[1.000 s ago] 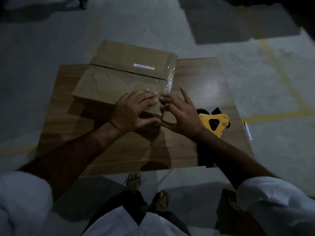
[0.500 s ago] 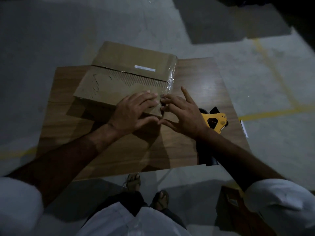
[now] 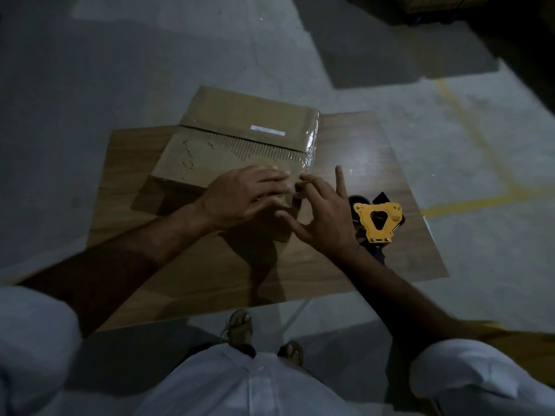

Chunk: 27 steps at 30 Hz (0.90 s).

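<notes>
One cardboard box (image 3: 228,151), and it lies flat on the far left part of the one wooden table (image 3: 354,265), its far edge overhanging. Two hands are on its near right corner. The left hand (image 3: 246,196) lies flat on top of the box, fingers straight and pressed together. Just right of that corner, the right hand (image 3: 327,217) has thumb and index spread wide and its other fingers bent, tips touching the box's edge; whether they pinch anything there, I cannot tell. One yellow tape dispenser (image 3: 378,220) sits right of the box, beside the right hand.
</notes>
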Each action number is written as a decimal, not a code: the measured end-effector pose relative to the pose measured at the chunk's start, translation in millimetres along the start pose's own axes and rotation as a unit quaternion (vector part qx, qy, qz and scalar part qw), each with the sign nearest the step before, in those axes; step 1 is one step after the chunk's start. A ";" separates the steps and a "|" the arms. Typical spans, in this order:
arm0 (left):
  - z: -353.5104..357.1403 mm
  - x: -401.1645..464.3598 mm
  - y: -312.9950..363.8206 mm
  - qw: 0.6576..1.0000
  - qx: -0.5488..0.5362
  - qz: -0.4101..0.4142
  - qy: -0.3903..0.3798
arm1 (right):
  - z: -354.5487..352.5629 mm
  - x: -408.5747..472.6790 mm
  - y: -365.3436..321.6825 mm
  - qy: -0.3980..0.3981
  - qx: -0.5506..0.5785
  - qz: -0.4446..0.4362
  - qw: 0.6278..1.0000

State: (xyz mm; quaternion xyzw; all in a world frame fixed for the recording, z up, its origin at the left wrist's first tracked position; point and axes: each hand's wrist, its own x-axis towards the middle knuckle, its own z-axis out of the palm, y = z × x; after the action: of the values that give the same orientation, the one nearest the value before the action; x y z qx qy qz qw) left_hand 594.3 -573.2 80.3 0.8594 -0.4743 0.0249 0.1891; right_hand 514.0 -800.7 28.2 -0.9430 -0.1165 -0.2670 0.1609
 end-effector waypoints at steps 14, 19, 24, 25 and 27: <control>3.9 1.2 -10.8 0.999 0.033 0.041 -0.007 | -3.3 -2.0 -9.7 -0.037 -0.034 0.008 0.999; 13.4 3.7 -4.1 0.997 0.035 0.035 0.066 | -1.8 -5.6 -4.9 -0.003 -0.038 -0.006 0.999; 22.5 -1.9 -2.8 0.992 0.094 0.054 0.056 | 3.5 -7.7 -23.4 -0.022 -0.061 0.025 0.998; 21.5 -3.0 -3.7 0.992 0.109 0.056 0.032 | -0.6 -5.6 -24.6 -0.030 -0.068 0.018 0.997; 20.7 -5.0 -4.8 0.994 0.104 0.041 0.015 | -12.7 -2.8 -24.2 -0.052 -0.069 -0.003 0.996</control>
State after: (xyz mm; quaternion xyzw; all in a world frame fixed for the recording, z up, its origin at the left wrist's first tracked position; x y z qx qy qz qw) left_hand 592.8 -574.1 58.6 0.8535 -0.5015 0.0949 0.1049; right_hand 498.3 -783.4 42.8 -0.9640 -0.1092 -0.2258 0.0882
